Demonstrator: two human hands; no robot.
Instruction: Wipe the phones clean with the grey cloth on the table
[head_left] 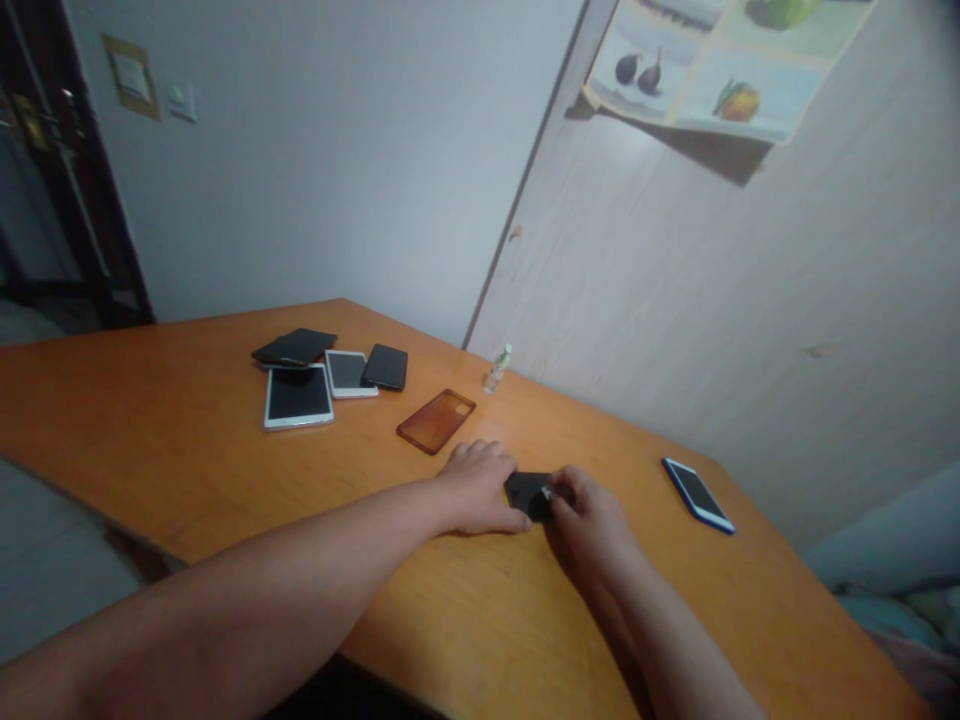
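A black phone [527, 490] lies flat on the wooden table [480, 600] between my hands. My left hand [480, 487] grips its left end, thumb along the near edge and fingers over the far side. Above the phone's right part, my right hand [589, 512] is closed in a pinch. A small whitish bit [547, 493] shows at its fingertips, too small to name. Just beyond my left hand rests a translucent brown phone case [435, 422]. Behind it stands a small clear bottle [497, 370] with a pale green top.
At the back left lie a white tablet [298, 397], a smaller white device [349, 373], a dark phone-like device [387, 367] and a black folded case [296, 347]. A blue-edged phone [697, 495] lies near the right edge. Walls border the table's far side.
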